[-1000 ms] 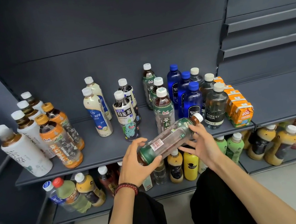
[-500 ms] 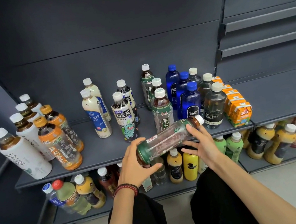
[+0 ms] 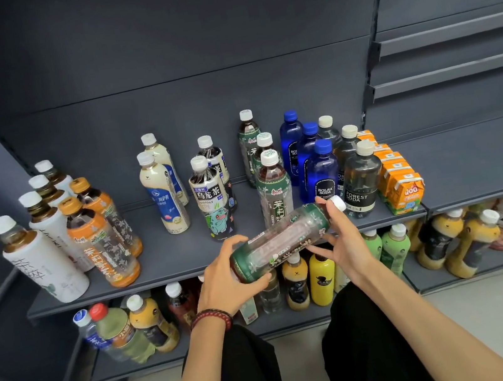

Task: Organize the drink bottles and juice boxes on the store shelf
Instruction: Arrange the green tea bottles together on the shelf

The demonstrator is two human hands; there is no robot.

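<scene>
Left hand [image 3: 225, 280] grips the base of a green-labelled tea bottle [image 3: 284, 241], held nearly sideways over the shelf [image 3: 171, 255] front edge, while my right hand [image 3: 347, 241] holds its neck by the white cap. Just behind, matching bottles [image 3: 274, 186] of brown tea stand in a row, with blue soda bottles [image 3: 323, 172] and orange juice boxes [image 3: 403, 189] to their right.

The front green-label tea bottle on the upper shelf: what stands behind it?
Two more green-label bottles stand in line behind it. The middle bottle shows only cap and shoulder; the back bottle shows its cap and left side. The rest is covered.
</scene>
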